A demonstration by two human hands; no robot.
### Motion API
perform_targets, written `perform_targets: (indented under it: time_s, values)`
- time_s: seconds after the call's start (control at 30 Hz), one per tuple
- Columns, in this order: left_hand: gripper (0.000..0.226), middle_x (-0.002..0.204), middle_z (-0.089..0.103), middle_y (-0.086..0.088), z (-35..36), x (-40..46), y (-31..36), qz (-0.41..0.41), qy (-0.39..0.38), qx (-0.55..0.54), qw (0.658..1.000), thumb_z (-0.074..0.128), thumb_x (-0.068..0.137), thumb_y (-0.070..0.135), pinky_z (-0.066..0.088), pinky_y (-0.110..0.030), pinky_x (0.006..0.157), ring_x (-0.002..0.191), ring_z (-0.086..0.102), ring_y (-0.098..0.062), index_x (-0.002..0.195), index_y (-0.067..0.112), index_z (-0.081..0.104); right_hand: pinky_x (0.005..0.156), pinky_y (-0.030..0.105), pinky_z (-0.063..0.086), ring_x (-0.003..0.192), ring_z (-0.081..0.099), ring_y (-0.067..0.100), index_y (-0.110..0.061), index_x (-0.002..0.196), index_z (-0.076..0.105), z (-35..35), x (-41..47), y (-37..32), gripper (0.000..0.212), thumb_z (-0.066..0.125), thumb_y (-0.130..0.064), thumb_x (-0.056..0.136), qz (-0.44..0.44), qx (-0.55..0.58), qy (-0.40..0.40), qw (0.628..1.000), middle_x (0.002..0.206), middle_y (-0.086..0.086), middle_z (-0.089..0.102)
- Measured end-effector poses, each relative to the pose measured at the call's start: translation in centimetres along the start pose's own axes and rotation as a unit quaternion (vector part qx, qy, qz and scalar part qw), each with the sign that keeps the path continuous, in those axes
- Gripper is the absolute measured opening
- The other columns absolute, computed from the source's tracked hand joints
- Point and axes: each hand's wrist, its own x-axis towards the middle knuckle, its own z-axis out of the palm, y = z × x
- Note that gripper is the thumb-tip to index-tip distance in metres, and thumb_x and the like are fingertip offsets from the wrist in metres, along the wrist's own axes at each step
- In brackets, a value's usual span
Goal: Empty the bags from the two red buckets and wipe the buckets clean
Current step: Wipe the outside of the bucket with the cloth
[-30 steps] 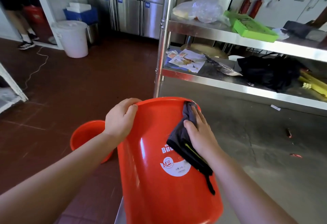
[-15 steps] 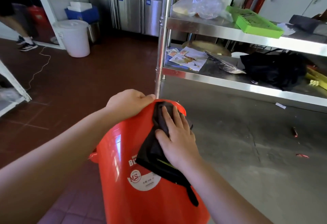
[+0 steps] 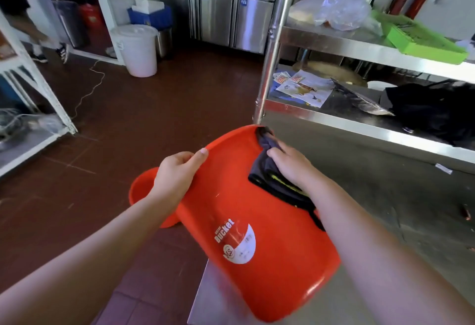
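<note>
The bucket (image 3: 246,222) lay tilted on its side over the near left corner of the counter (image 3: 385,196), its bottom toward the person and its rim pointing away, toward the shelf post (image 3: 272,49). Its white label faced up. The left hand (image 3: 177,173) gripped the left side of the rim: the thumb lay flat on the outer wall, and the other fingers were curled over the edge, so their tips were hidden. The right hand (image 3: 290,165) pressed a dark cloth (image 3: 272,175) against the outer wall near the far rim. Its fingers were almost straight and close together on top of the cloth, and the bucket wall was directly under them. The far end of the cloth reached the rim, and the near end ran along under the wrist.

A second bucket (image 3: 144,191) stood on the floor (image 3: 154,119), just beside the first one on its left and partly hidden behind the left hand.

Farther away, a white bin (image 3: 137,49) stood on the floor by the steel cabinets (image 3: 226,3). On the shelves at the right were a green tray (image 3: 421,39), a plastic bag (image 3: 339,8), papers (image 3: 305,88) and a black bag (image 3: 437,111).
</note>
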Motion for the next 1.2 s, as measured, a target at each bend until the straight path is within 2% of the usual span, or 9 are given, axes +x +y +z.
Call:
perform_targets:
  time_s: [0.13, 0.3, 0.4, 0.5, 0.6, 0.8, 0.97, 1.07, 1.2]
  values:
    - [0.046, 0.071, 0.072, 0.010, -0.7, -0.1, -1.0, -0.005, -0.024, -0.011, 1.000, 0.049, 0.068, 0.075, 0.054, -0.032, 0.063, 0.064, 0.069, -0.008, 0.080, 0.036, 0.070, 0.105, 0.039, 0.034, 0.130, 0.042, 0.020, -0.051, 0.137, 0.033, 0.3, 0.3, -0.4, 0.053, 0.035, -0.046, 0.085, 0.011, -0.039, -0.018, 0.999, 0.147, -0.010, 0.041]
    - [0.039, 0.072, 0.071, 0.018, -1.0, 0.3, -1.5, 0.001, -0.029, 0.015, 0.999, 0.046, 0.077, 0.072, 0.054, -0.029, 0.068, 0.069, 0.068, -0.005, 0.074, 0.039, 0.067, 0.110, 0.051, 0.025, 0.144, 0.017, 0.025, -0.047, 0.145, 0.011, 3.4, -5.5, -1.9, 0.063, 0.026, -0.056, 0.085, -0.098, -0.301, 0.064, 0.946, 0.159, -0.005, 0.013]
    - [0.043, 0.069, 0.069, 0.010, -0.4, 1.2, -0.5, 0.025, -0.029, 0.064, 0.997, 0.046, 0.086, 0.065, 0.053, -0.032, 0.071, 0.073, 0.066, -0.010, 0.070, 0.030, 0.067, 0.108, 0.058, 0.025, 0.143, 0.019, 0.034, -0.042, 0.146, 0.022, 5.6, -9.9, -1.9, 0.065, 0.031, -0.056, 0.083, -0.162, -0.400, 0.116, 0.895, 0.158, 0.004, 0.019]
    - [0.056, 0.068, 0.066, 0.000, 0.4, 1.7, 0.5, 0.069, -0.018, 0.148, 0.987, 0.039, 0.090, 0.063, 0.049, -0.037, 0.066, 0.067, 0.062, -0.017, 0.076, 0.016, 0.067, 0.107, 0.064, 0.021, 0.142, 0.020, 0.038, -0.040, 0.143, 0.030, 7.0, -12.2, -0.8, 0.065, 0.040, -0.053, 0.081, -0.199, -0.423, 0.114, 0.876, 0.156, 0.005, 0.024]
    - [0.058, 0.061, 0.062, 0.000, 1.0, 1.8, 1.0, 0.090, 0.001, 0.178, 0.980, 0.036, 0.091, 0.062, 0.042, -0.029, 0.055, 0.059, 0.058, -0.013, 0.072, 0.015, 0.065, 0.106, 0.064, 0.022, 0.143, 0.021, 0.035, -0.042, 0.141, 0.033, 6.2, -12.0, -0.2, 0.063, 0.042, -0.052, 0.080, -0.203, -0.423, 0.109, 0.876, 0.156, 0.001, 0.026]
    - [0.063, 0.063, 0.065, -0.005, 2.1, 1.9, 1.3, 0.051, 0.024, 0.150, 0.987, 0.035, 0.089, 0.065, 0.048, -0.035, 0.059, 0.060, 0.062, -0.020, 0.073, 0.012, 0.065, 0.106, 0.056, 0.028, 0.143, 0.021, 0.027, -0.047, 0.143, 0.025, 2.6, -8.3, 0.7, 0.062, 0.030, -0.055, 0.082, -0.120, -0.372, 0.116, 0.913, 0.157, -0.006, 0.022]
    - [0.047, 0.057, 0.064, 0.003, 1.9, 1.4, 0.6, 0.023, 0.024, 0.118, 0.992, 0.052, 0.080, 0.064, 0.047, -0.029, 0.053, 0.055, 0.063, -0.017, 0.070, 0.020, 0.063, 0.106, 0.046, 0.034, 0.133, 0.039, 0.020, -0.056, 0.136, 0.027, -2.5, -2.7, 4.2, 0.058, 0.030, -0.057, 0.078, 0.036, -0.128, 0.015, 0.991, 0.150, -0.015, 0.034]
    - [0.038, 0.069, 0.069, 0.005, 2.2, 1.4, 0.9, 0.017, 0.014, 0.149, 0.989, 0.062, 0.073, 0.061, 0.057, -0.036, 0.063, 0.062, 0.067, -0.017, 0.080, 0.024, 0.064, 0.096, 0.038, 0.038, 0.120, 0.050, 0.021, -0.053, 0.130, 0.040, -3.9, -1.8, 5.4, 0.050, 0.033, -0.055, 0.080, 0.076, -0.055, -0.028, 0.995, 0.137, -0.009, 0.051]
    - [0.039, 0.075, 0.068, 0.002, 2.7, 1.7, 1.6, 0.015, 0.022, 0.181, 0.983, 0.063, 0.075, 0.060, 0.056, -0.042, 0.074, 0.072, 0.066, -0.020, 0.080, 0.021, 0.064, 0.099, 0.044, 0.038, 0.126, 0.045, 0.025, -0.051, 0.138, 0.028, -3.5, -3.1, 5.6, 0.056, 0.028, -0.054, 0.082, 0.037, -0.124, 0.009, 0.992, 0.144, -0.009, 0.043]
